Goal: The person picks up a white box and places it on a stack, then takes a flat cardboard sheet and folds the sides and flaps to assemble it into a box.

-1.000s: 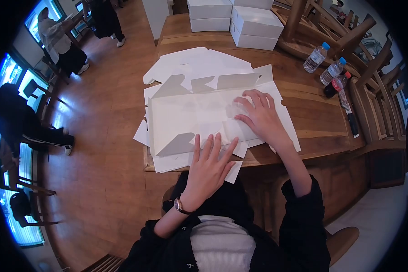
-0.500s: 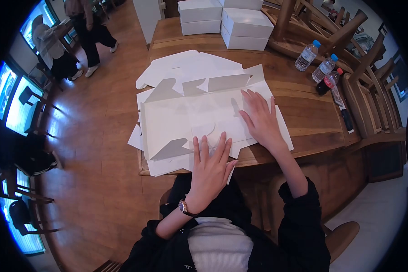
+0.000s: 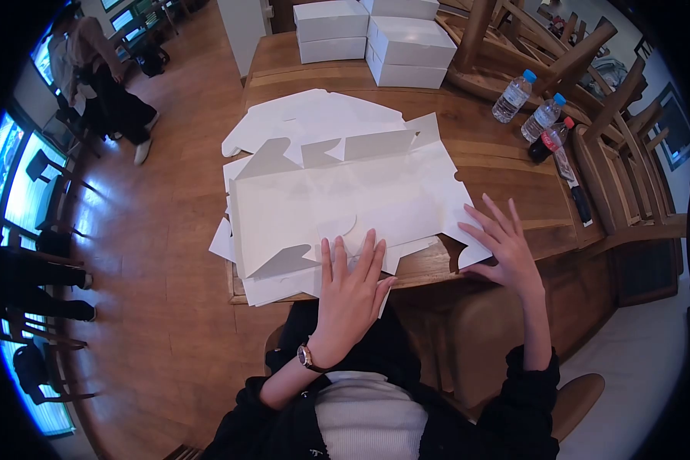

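Note:
A partly folded white cardboard box blank (image 3: 391,184) lies on the wooden table in front of me, its far and left flaps standing up. More flat white blanks (image 3: 314,111) are stacked under it and stick out beyond its edges. My left hand (image 3: 353,287) lies with fingers stretched out on the near edge of the blank. At the near right corner, my right hand (image 3: 506,249) has its fingers apart beside a white flap, with thumb and fingertips near or on it; exact contact is hard to tell.
Folded white boxes (image 3: 410,42) are stacked at the far end of the wooden table (image 3: 506,192). Along the right stand two water bottles (image 3: 514,96) and a red-capped cola bottle (image 3: 550,140), with a black-handled cutter (image 3: 580,205) nearby. Upturned chairs (image 3: 629,153) rest beyond. People (image 3: 103,77) walk at left.
My right hand has moved off the middle of the blank, right and toward me, to the near right flap. My left hand stays in place. People in the background have moved.

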Available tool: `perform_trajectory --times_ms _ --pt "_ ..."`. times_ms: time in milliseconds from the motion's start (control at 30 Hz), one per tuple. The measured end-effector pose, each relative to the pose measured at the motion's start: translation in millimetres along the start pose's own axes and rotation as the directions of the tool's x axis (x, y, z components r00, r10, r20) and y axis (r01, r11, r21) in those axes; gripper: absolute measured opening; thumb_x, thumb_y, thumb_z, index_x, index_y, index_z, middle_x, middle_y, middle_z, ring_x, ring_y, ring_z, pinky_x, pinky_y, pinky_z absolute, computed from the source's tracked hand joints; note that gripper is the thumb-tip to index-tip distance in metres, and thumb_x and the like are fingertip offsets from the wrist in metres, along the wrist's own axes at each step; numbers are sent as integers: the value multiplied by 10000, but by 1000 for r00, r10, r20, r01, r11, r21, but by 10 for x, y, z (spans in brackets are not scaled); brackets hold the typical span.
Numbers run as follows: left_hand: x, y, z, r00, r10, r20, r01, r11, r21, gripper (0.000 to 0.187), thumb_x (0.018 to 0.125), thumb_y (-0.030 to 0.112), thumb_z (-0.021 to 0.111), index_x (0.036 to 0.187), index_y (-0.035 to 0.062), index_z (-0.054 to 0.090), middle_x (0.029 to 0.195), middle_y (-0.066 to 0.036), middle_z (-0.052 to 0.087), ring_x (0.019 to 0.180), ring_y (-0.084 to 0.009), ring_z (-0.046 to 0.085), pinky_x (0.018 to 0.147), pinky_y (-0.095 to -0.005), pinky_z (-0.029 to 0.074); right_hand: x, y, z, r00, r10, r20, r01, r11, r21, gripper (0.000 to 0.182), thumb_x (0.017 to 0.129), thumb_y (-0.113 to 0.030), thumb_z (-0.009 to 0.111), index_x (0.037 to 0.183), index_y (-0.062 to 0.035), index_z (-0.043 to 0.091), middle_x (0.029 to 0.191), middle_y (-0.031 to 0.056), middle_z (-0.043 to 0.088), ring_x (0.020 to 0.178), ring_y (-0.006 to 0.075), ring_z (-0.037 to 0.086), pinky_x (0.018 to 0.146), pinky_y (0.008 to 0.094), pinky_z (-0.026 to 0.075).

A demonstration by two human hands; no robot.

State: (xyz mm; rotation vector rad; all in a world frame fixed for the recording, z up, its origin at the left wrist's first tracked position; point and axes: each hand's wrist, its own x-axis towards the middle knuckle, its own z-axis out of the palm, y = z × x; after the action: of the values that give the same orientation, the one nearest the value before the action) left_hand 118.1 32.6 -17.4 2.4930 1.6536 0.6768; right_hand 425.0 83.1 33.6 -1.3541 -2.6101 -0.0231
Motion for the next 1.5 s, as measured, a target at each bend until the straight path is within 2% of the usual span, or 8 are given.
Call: perform_trajectory --times_ms 167,333,533,667,800,933,1033,1500 --pt "-2 -3 5 1000 -6 4 6 1000 -13 543 1025 339 575 1496 75 519 1605 -95 435 1359 -524 424 1230 -630 200 -2 207 103 965 -240 -110 206 945 -253 505 743 -86 773 1241 -155 726 1375 25 667 1360 262 570 1244 564 306" --pt "-20 -5 47 1000 -13 8 13 1000 6 561 1026 363 569 1495 61 510 1604 -123 420 1366 -514 426 1233 -630 193 162 287 188 974 -175 -145 198 966 167 419 745 26 746 1145 -99 754 1073 66 761 1054 275 702 1066 472 503" --pt "-29 -16 87 999 4 -49 -4 1000 -2 566 1040 398 540 1479 40 511 1599 -136 413 1348 -507 434 1223 -627 214 395 424 248 968 247 39 -218 754 620 526 796 24 802 1297 -75 674 884 92 757 871 131 685 756 299 517" --pt "-33 -14 97 998 1 -55 0 1000 7 585 1046 423 527 1486 39 501 1598 -140 412 1343 -507 435 1215 -624 228 585 417 405 928 336 162 -344 604 719 785 805 -7 823 1508 -82 482 971 32 670 854 81 605 756 247 491" --pt "-37 -17 128 998 1 -69 0 1000 13 592 1046 431 525 1490 40 498 1597 -143 412 1343 -504 436 1213 -623 234 574 243 509 961 227 -155 -186 952 241 833 852 -106 806 1577 -122 397 1214 156 556 1135 259 550 1038 413 423" --pt "-40 -18 126 998 2 -67 -2 1000 10 592 1046 431 528 1491 41 498 1596 -144 413 1346 -502 434 1212 -624 236 496 196 631 995 92 41 -88 993 -84 613 1035 -152 564 1603 -140 334 1629 140 362 1542 313 283 1251 547 180" --pt "-45 -16 121 998 3 -67 -2 1000 7 591 1045 431 529 1490 42 499 1596 -143 415 1347 -503 435 1211 -623 239 507 108 559 963 188 191 -230 945 231 527 1101 -209 403 1615 -137 313 1717 77 224 1601 279 138 1268 588 36" --pt "-27 -17 44 1000 1 -19 -1 1000 29 562 1048 405 528 1496 67 504 1593 -117 429 1360 -495 430 1221 -615 225 648 -77 672 916 364 166 -333 924 -189 592 1114 -304 280 1663 -121 157 1744 84 89 1610 293 49 1225 671 -66"
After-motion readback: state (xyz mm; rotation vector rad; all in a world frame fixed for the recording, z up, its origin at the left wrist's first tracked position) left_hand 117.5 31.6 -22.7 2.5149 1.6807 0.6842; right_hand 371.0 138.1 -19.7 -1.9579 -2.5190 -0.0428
